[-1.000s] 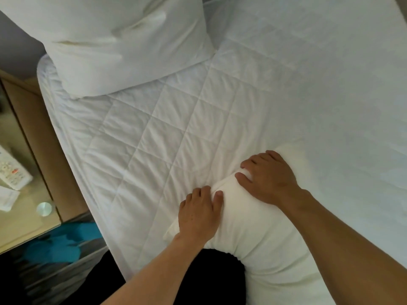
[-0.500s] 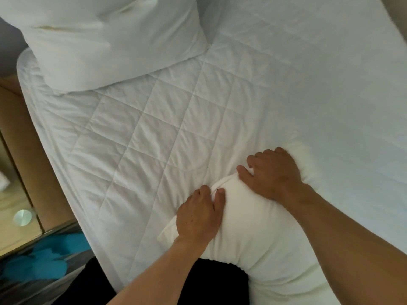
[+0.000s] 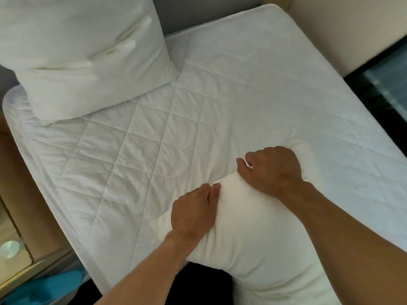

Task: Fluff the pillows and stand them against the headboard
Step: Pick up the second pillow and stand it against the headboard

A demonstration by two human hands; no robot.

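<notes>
A white pillow lies at the near edge of the quilted mattress, close to my body. My left hand grips its far edge near the left corner, fingers curled into the fabric. My right hand clutches the same edge further right, fingers dug in. A second white pillow stands upright at the far left against the grey headboard, creased in the middle.
A wooden bedside table with a round metal disc sits at the lower left. Blue fabric lies on the floor beside it. A beige panel and dark floor border the bed's right side.
Both hands have gone from resting flat on the near pillow to curling their fingers into its far edge. The view has shifted right, bringing the bed's right side into sight.
</notes>
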